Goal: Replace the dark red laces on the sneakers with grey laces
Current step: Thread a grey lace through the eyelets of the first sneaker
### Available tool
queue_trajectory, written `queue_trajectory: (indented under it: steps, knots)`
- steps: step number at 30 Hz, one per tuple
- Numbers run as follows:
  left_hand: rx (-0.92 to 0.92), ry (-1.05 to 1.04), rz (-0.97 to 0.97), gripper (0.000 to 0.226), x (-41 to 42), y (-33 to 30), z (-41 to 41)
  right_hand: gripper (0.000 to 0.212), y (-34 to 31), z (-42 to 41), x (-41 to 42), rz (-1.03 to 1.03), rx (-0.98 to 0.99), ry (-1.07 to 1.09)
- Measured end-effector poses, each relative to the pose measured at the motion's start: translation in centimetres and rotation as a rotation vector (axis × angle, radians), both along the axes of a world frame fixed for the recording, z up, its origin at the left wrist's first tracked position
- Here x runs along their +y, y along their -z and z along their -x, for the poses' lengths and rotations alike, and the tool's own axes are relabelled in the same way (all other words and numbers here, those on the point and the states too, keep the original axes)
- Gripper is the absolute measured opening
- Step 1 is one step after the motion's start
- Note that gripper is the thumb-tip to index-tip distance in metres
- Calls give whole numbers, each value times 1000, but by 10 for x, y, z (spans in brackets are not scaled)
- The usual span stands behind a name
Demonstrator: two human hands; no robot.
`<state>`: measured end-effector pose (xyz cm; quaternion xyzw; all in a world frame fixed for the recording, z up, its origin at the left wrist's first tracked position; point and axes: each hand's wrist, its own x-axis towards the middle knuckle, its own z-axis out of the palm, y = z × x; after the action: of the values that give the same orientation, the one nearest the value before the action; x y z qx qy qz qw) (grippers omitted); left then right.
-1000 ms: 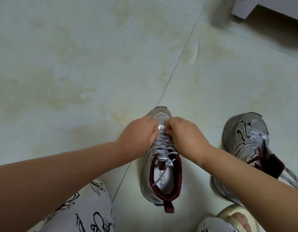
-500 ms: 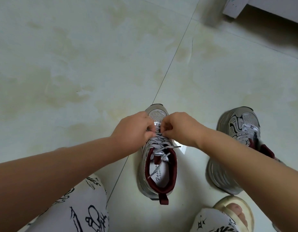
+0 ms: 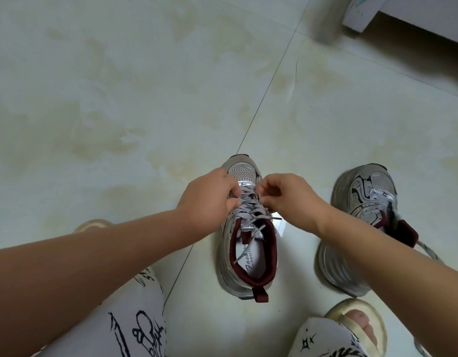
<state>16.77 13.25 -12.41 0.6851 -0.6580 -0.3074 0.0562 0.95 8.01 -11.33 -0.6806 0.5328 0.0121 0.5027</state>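
A silver-grey sneaker (image 3: 248, 276) with a dark red collar stands on the floor between my arms, toe pointing away. Grey patterned laces (image 3: 248, 215) cross its eyelets, and one loose end trails into the shoe opening. My left hand (image 3: 207, 199) and my right hand (image 3: 287, 194) meet over the upper lace rows near the toe, each pinching the grey lace with curled fingers. A second matching sneaker (image 3: 361, 202) stands to the right, partly behind my right forearm, with a grey lace end (image 3: 428, 251) trailing from it.
The floor (image 3: 119, 99) is pale tile with a grout line running toward the shoe. A white furniture leg (image 3: 359, 14) stands at the top right. My knees in printed trousers and a cream slipper (image 3: 361, 328) fill the bottom edge.
The view has shifted a little; both hands stay on the laces near the toe, and my right fingers have parted slightly from the left hand.
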Motion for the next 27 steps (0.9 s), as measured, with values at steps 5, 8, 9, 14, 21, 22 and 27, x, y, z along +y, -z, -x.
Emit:
queue_trajectory:
  steps: [5,8,9,14,21,22,27]
  knots:
    - [1,-11,9,11,1,-2,1,24,-4,-7,-9,129,120,-222]
    - [-26,18,2,10,1,-4,2,12,2,-12,-3,266,227,-116]
    - [-33,23,-1,10,1,-5,2,10,5,-13,1,292,234,-4]
    - [11,-25,18,8,1,-8,3,20,12,-5,8,147,20,177]
    - [49,-9,11,15,-2,-10,8,20,3,0,-6,9,-15,33]
    - [40,5,6,16,-4,-11,9,23,2,-3,-6,88,59,-19]
    - [-103,139,6,18,-13,-15,15,15,5,-7,7,346,128,70]
